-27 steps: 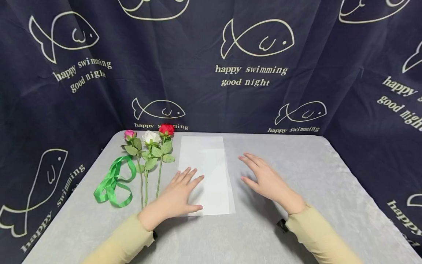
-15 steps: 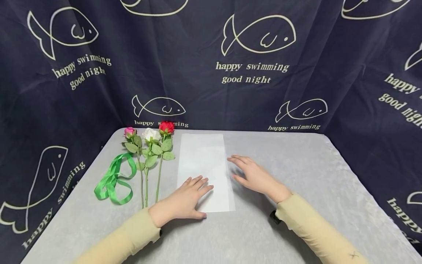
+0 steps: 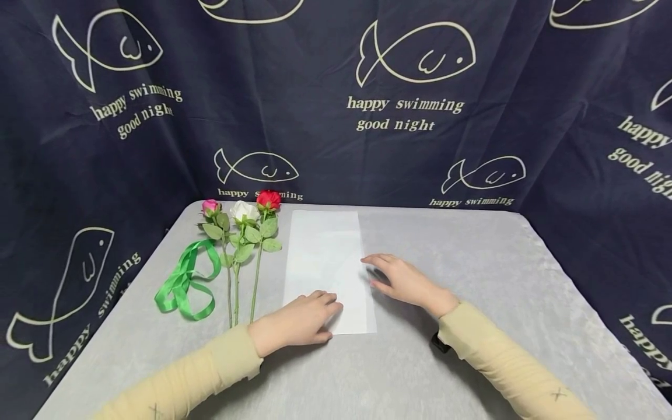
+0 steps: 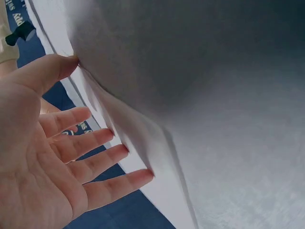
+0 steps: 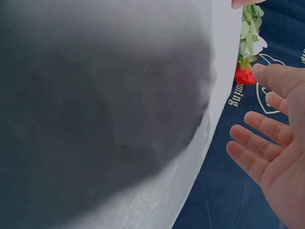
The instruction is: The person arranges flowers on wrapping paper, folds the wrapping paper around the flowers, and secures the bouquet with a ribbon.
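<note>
The left grip [image 3: 304, 321], a bare hand, reaches over the near part of a white sheet [image 3: 325, 251], its fingers [image 4: 119, 183] extended and a little apart. Their tips rest on the sheet, and the thumb [image 4: 64, 66] comes to its near edge; whether the thumb goes under that edge I cannot tell. The sheet spreads beneath the left grip and away beyond it, flat for the most part, with a paler, see-through strip along the side nearest the right grip.

The right grip [image 3: 404, 283] is spread, thumb apart from the fingers, holding nothing. Its fingertips are just beside the sheet's right edge; whether they touch it I cannot tell. A black piece [image 3: 440, 343] shows below its wrist.

Beyond the left grip and to its left lie three roses, pink [image 3: 211, 207], white [image 3: 244, 213] and red [image 3: 269, 200], with their stems running back toward the left sleeve [image 3: 210, 364]. Farther left of that grip, a green ribbon [image 3: 179, 286] lies in loose loops. The grey tabletop [image 3: 488, 262] extends to the right of the right grip, and a dark blue curtain [image 3: 325, 169] printed with fish hangs beyond both grips.
</note>
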`<move>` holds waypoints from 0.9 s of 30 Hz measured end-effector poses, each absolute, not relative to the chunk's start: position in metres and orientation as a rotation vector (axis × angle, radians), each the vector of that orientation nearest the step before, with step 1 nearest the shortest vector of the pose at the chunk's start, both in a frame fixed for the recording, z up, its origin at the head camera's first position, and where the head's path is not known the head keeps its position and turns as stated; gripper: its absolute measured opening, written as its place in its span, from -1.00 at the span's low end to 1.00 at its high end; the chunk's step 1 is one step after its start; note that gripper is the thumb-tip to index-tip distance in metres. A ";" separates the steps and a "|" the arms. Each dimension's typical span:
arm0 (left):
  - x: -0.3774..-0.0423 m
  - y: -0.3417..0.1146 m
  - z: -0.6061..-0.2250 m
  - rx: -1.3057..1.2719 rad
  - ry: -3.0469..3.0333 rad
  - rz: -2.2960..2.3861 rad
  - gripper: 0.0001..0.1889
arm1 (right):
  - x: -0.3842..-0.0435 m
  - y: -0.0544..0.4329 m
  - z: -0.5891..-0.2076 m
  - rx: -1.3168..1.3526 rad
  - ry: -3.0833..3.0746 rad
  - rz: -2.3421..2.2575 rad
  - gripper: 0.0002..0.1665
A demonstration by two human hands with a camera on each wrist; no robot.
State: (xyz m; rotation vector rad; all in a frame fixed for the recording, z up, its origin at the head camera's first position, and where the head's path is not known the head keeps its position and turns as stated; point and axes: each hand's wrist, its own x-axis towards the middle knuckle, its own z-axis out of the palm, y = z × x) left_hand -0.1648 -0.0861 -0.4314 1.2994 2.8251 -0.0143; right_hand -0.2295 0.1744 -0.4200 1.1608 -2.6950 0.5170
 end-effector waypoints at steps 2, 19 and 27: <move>-0.166 -0.085 -0.432 1.342 2.831 -0.044 -0.54 | -0.230 0.175 -0.421 1.169 -2.709 0.521 -0.44; -0.170 -0.077 -0.426 1.506 2.873 -0.088 -0.89 | -0.228 0.187 -0.429 1.210 -2.751 0.664 -0.52; -0.169 -0.070 -0.422 1.517 2.893 -0.112 -0.84 | -0.232 0.190 -0.430 0.977 -2.935 1.046 -0.78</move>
